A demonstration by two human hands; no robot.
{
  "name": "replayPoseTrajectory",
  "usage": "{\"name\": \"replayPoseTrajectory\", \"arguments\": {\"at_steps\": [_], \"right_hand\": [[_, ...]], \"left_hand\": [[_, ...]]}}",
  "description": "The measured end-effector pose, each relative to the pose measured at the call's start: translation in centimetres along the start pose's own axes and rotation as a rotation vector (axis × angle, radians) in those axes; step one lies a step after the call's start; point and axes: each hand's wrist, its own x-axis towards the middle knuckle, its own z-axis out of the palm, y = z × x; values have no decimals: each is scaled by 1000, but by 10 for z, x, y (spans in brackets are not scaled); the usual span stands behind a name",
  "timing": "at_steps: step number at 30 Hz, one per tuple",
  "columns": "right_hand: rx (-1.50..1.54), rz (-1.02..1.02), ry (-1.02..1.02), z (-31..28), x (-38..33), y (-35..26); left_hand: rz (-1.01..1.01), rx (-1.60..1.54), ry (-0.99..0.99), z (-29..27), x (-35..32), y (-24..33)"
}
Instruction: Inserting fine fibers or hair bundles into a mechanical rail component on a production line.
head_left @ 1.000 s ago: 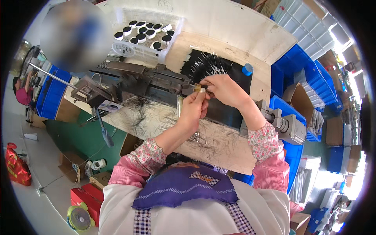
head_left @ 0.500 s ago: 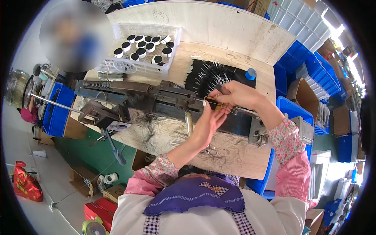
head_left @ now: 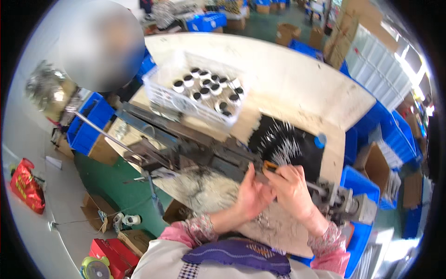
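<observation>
1. Head view: right hand (head_left: pixel 293 190) closed in a pinch, thumb and fingertips on a small yellow piece (head_left: pixel 269 165). Frame is blurry, exact grip unclear.
2. Left hand (head_left: pixel 253 197) half open, thumb raised, palm turned toward right hand. Its fingertips are hidden behind the right hand; can't tell if it has hold of anything.
3. Yellow piece sits at right fingertips, beside the right part of the dark machine (head_left: pixel 218 156), just right of left thumb.
4. Machine runs slantwise across the bench (head_left: pixel 283 235); metal clamp block (head_left: pixel 355 207) at its right end.
5. Beyond the hands: black mat (head_left: pixel 306 160) with a fan of white strands (head_left: pixel 285 149). Blue cap (head_left: pixel 320 141) near mat's right edge.
6. Far left on bench: clear basket (head_left: pixel 186 103), holding white round pieces with black tops (head_left: pixel 205 90).
7. Dark loose fibres (head_left: pixel 200 181) scattered on bench, left of left hand.
8. Blue bin (head_left: pixel 362 179) right of bench.
</observation>
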Motion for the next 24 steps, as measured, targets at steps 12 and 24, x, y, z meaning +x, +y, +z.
{"name": "replayPoseTrajectory", "arguments": {"at_steps": [12,24], "right_hand": [[246,222,130,-22,6,42],[57,215,-102,-5,9,45]], "left_hand": [[101,73,222,14,-7,-14],[159,210,188,19,-8,-11]]}}
